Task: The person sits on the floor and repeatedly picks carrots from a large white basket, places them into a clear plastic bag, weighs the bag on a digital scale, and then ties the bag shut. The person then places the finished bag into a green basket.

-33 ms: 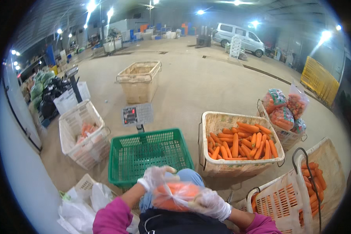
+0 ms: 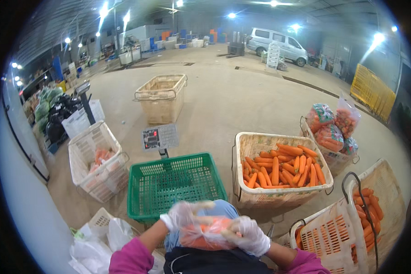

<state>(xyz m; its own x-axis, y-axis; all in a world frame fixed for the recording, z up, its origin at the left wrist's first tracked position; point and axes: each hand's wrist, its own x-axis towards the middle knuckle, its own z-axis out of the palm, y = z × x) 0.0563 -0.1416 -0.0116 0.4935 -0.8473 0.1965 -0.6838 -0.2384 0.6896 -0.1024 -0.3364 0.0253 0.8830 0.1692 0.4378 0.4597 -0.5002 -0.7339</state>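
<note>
A clear plastic bag of carrots (image 2: 205,234) rests in my lap, its film gathered toward the top. My right hand (image 2: 250,235), in a thin clear glove, pinches the bag's film at its right side. My left hand (image 2: 183,215), gloved too, is over the bag's upper left with finger and thumb stretched apart; it is slightly blurred, and its contact with the film is unclear. Just ahead of my knees sits a green plastic basket (image 2: 173,189) with nothing in it, in front of a scale display (image 2: 160,137).
Carrots (image 2: 285,166) fill a white crate (image 2: 242,194) at the right. A tipped crate (image 2: 329,233) with more carrots lies nearer. Bagged carrots (image 2: 329,137) top another crate. White plastic bags (image 2: 93,246) lie at lower left, below a white crate (image 2: 96,178) holding bagged carrots.
My right hand has risen slightly and curled closer over the bag. My left hand has shifted a little down and right, its fingers reaching further across. The view has tilted slightly.
</note>
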